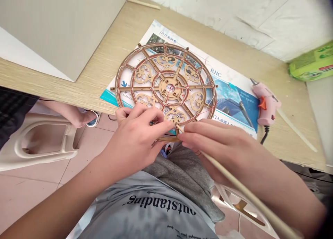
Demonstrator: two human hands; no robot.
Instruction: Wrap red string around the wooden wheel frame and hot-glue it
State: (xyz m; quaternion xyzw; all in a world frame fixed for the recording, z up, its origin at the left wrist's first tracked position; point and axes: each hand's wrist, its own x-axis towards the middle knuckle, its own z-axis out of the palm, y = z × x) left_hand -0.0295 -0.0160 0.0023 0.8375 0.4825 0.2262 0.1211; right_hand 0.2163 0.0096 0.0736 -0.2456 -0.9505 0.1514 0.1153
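A round, gold-brown openwork frame, like a spoked wheel with scroll ornaments, lies tilted over the near edge of the table. Thin red and pale wires run along its rings and hub. My left hand grips its near rim, fingers on top and thumb toward the right. In my right hand is a long, thin, pale wooden stick, pinched close to its tip. That tip touches or nearly touches the near part of the frame beside my left thumb. My fingers hide some of the near rim.
Under the frame lies a printed leaflet. A pink glue gun with a pale glue stick rests at the right, near a green package. A grey panel stands left. Another person's hand is beside a white stool.
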